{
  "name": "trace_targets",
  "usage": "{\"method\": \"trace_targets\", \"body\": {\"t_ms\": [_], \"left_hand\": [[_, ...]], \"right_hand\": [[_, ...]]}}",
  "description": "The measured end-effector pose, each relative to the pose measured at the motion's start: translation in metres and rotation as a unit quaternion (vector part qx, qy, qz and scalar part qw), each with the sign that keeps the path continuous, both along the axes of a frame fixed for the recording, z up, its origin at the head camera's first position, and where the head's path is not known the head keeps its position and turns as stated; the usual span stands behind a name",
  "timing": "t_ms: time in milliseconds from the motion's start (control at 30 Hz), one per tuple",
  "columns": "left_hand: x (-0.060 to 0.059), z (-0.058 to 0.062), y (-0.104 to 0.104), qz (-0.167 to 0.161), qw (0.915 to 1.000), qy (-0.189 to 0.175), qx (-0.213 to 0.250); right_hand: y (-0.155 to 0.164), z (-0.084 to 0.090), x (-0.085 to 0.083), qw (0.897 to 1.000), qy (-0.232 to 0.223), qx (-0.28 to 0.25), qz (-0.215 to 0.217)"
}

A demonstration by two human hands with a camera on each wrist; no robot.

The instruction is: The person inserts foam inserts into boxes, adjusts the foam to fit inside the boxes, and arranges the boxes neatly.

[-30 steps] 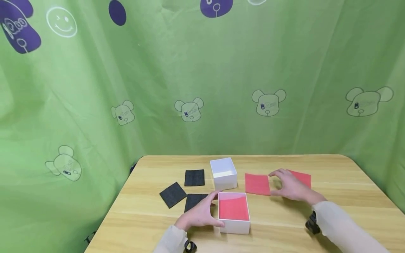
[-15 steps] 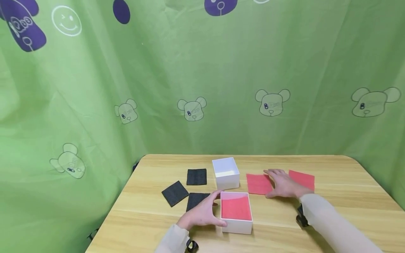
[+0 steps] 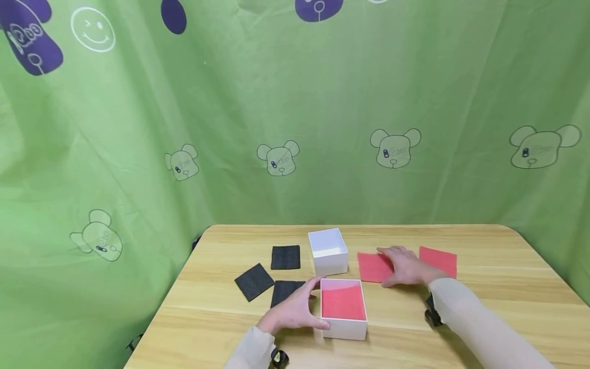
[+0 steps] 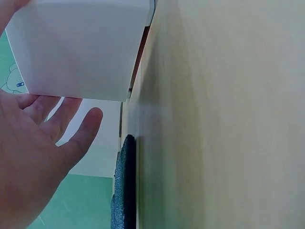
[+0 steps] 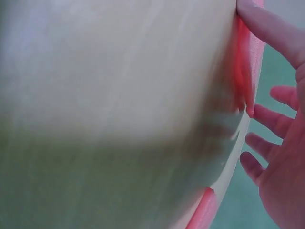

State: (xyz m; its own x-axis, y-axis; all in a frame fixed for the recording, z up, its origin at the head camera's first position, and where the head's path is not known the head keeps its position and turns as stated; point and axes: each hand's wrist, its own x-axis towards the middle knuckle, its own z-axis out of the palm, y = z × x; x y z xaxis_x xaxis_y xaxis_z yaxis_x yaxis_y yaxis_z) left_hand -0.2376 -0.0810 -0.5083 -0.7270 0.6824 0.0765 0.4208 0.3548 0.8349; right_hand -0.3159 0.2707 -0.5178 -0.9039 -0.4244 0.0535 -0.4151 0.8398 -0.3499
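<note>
In the head view my left hand (image 3: 295,310) holds a white square box (image 3: 344,329) at its left side, thumb on the front wall and fingertips at the back corner. Inside that box lies a red felt square (image 3: 343,303). The left wrist view shows the box's side wall (image 4: 78,52) with fingers (image 4: 62,119) along its edge. My right hand (image 3: 405,267) spans a second red felt square (image 3: 370,266), covering its right part. In the right wrist view the thumb meets the edge of the red felt (image 5: 243,71), while the other fingers are spread.
Another white box (image 3: 331,261) stands behind the held one. Black felt squares lie to the left: one at the back (image 3: 286,257), one tilted (image 3: 254,282), one partly behind my left hand (image 3: 285,291). A further red square (image 3: 441,260) lies right of my right hand.
My right hand has moved left, from beside the nearer red felt square to over its right part. My left hand stays at the white box.
</note>
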Motion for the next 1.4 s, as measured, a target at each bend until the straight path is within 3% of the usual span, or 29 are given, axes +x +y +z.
{"method": "trace_targets", "body": {"t_ms": [367,1033,1400], "left_hand": [[0.002,-0.001,0.0,0.0,1.0,0.001,-0.001],[0.002,0.002,0.002,0.007,0.9999,0.003,-0.009],[0.004,0.005,0.0,0.025,0.9992,-0.017,-0.024]], "right_hand": [[-0.004,0.004,0.011,0.999,-0.005,0.039,-0.015],[-0.002,0.006,0.019,0.998,0.011,0.058,-0.023],[-0.003,0.031,0.034,0.999,0.042,0.014,-0.016]]}}
